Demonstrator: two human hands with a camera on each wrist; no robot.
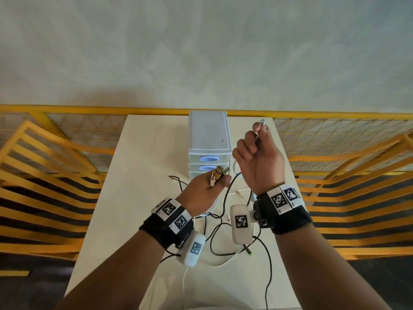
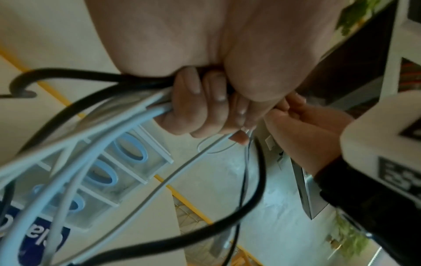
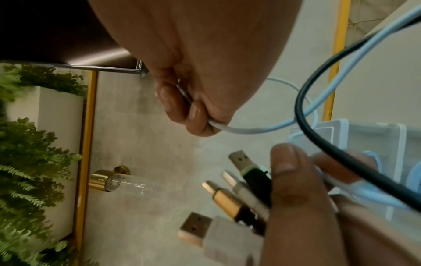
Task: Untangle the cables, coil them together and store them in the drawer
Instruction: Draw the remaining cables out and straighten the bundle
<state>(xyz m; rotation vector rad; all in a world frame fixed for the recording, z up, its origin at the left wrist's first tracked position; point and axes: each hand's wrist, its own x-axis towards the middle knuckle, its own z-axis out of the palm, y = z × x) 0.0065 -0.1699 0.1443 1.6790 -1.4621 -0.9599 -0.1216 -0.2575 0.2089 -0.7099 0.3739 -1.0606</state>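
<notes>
My left hand (image 1: 210,186) is raised over the table and grips a bundle of cable plugs (image 1: 218,174), gold, white and black ones (image 3: 230,199). Black and white cables (image 2: 91,115) run out of its fist. My right hand (image 1: 257,153) is held higher, beside the drawer unit, and pinches a thin white cable (image 1: 260,128) whose end sticks up above the fingers (image 3: 177,104). Loose black and white cables (image 1: 223,233) trail in loops on the table below both wrists. The small white drawer unit (image 1: 209,135) stands at the table's far end, its drawers with blue handles (image 1: 209,158) closed.
The cream table (image 1: 138,175) is narrow, with yellow slatted chairs (image 1: 44,166) on both sides and a yellow mesh rail (image 1: 335,130) behind. A grey wall rises beyond. Cables hang over the table's near edge (image 1: 267,287).
</notes>
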